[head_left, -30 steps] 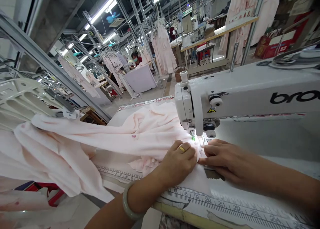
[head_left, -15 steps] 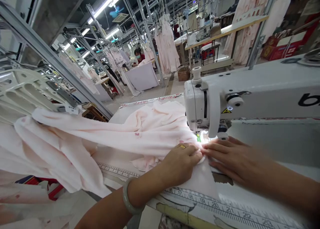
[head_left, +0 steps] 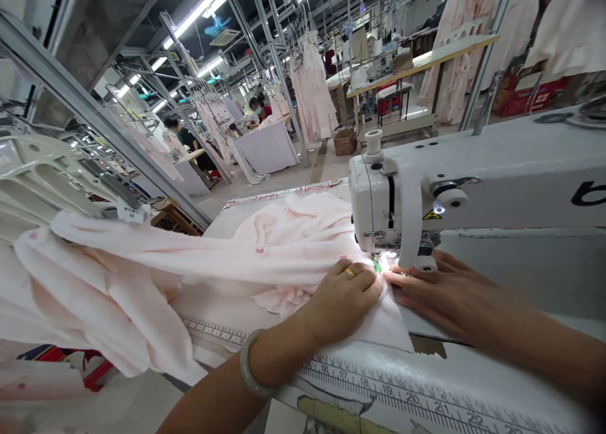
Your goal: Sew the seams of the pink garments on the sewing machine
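While the bare left hand point(head_left: 344, 301) curls over soft pale-pink fabric point(head_left: 284, 260) at centre frame, any pinch hidden from me, and the bare right hand point(head_left: 442, 292) lies flat, fingers outstretched, beside the white metal sewing machine point(head_left: 511, 153), uneven pulling could pucker the fabric.

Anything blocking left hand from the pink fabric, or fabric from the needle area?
Nothing visible. The left hand rests directly on the pink fabric, which runs up to the needle area of the sewing machine; glare there hides finer detail.
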A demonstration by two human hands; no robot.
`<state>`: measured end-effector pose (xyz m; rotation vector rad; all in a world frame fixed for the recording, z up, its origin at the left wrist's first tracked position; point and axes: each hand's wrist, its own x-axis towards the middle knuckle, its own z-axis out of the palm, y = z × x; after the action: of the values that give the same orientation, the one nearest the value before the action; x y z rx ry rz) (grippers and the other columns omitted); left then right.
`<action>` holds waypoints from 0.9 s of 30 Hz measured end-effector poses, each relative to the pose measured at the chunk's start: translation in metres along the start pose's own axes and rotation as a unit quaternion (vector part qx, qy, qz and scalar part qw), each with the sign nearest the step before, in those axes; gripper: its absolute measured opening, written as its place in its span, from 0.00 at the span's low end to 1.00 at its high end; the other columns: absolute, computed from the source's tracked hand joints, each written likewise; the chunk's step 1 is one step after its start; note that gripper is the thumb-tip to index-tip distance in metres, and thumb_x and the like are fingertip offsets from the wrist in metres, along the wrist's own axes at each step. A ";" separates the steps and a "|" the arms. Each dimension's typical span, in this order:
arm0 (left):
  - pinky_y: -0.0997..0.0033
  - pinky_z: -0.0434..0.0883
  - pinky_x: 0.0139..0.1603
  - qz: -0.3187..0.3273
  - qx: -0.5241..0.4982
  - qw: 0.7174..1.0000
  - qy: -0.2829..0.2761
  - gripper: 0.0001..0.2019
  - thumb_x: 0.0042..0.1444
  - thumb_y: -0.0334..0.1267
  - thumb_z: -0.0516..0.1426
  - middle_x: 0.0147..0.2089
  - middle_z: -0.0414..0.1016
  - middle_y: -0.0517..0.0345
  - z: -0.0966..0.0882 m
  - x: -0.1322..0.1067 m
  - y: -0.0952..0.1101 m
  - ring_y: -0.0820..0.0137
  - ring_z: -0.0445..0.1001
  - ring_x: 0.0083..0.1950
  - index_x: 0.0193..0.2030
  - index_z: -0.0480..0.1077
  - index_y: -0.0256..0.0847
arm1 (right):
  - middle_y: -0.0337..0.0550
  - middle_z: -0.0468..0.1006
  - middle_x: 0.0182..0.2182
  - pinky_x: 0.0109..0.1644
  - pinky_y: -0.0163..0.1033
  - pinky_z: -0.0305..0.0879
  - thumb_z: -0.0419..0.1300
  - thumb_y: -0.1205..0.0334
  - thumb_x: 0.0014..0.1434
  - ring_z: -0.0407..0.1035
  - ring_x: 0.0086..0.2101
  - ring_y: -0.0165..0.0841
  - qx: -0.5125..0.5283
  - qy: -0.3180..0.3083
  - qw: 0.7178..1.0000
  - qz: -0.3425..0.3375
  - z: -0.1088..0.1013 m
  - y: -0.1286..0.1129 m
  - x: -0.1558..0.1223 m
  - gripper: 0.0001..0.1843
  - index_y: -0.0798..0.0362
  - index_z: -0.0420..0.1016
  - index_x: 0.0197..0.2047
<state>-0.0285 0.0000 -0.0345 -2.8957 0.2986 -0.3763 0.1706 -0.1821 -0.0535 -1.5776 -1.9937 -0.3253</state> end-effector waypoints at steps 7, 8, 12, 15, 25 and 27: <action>0.61 0.75 0.60 -0.004 0.013 0.999 -0.034 0.12 0.77 0.26 0.53 0.51 0.85 0.51 -0.002 0.008 -0.003 0.62 0.81 0.52 0.57 0.78 0.34 | 0.48 0.88 0.42 0.56 0.58 0.73 0.53 0.53 0.82 0.80 0.43 0.47 -0.032 -0.038 0.998 0.038 0.000 -0.001 -0.001 0.20 0.46 0.82 0.65; 0.61 0.75 0.60 -0.006 0.014 0.999 -0.042 0.12 0.77 0.26 0.53 0.51 0.85 0.51 -0.003 0.010 -0.004 0.62 0.81 0.52 0.56 0.78 0.35 | 0.48 0.88 0.42 0.56 0.58 0.73 0.54 0.53 0.82 0.80 0.44 0.48 -0.034 -0.037 0.998 0.039 0.000 0.000 -0.002 0.20 0.47 0.81 0.66; 0.59 0.73 0.65 -0.003 0.018 0.998 -0.057 0.12 0.75 0.25 0.54 0.54 0.85 0.51 -0.007 0.012 -0.007 0.63 0.81 0.54 0.55 0.78 0.37 | 0.47 0.89 0.47 0.58 0.56 0.73 0.51 0.54 0.83 0.81 0.45 0.44 -0.016 -0.025 1.000 -0.001 -0.004 -0.001 -0.002 0.20 0.46 0.83 0.60; 0.56 0.71 0.68 -0.012 0.027 0.998 -0.056 0.11 0.75 0.26 0.55 0.56 0.85 0.51 -0.013 0.009 -0.004 0.63 0.81 0.55 0.55 0.78 0.39 | 0.44 0.90 0.52 0.61 0.52 0.74 0.52 0.59 0.83 0.82 0.51 0.41 0.028 -0.018 0.996 -0.081 -0.007 -0.007 0.000 0.18 0.47 0.83 0.60; 0.58 0.73 0.50 -0.102 0.008 0.994 -0.038 0.05 0.70 0.29 0.60 0.41 0.78 0.53 -0.037 0.011 0.032 0.59 0.76 0.44 0.41 0.75 0.41 | 0.48 0.91 0.51 0.64 0.45 0.78 0.53 0.66 0.80 0.84 0.53 0.39 0.143 -0.065 0.981 -0.115 -0.014 -0.043 0.010 0.19 0.52 0.85 0.59; 0.59 0.73 0.48 -0.104 -0.016 0.992 -0.064 0.05 0.70 0.30 0.61 0.42 0.79 0.52 -0.034 0.012 0.036 0.59 0.76 0.44 0.40 0.75 0.42 | 0.48 0.90 0.51 0.64 0.47 0.80 0.54 0.67 0.79 0.84 0.52 0.40 0.162 -0.092 0.977 -0.106 -0.016 -0.045 0.010 0.20 0.51 0.85 0.62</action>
<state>-0.0325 -0.0433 -0.0083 -2.9741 -0.0181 -0.2180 0.1308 -0.1946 -0.0281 -1.2311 -2.2289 0.0706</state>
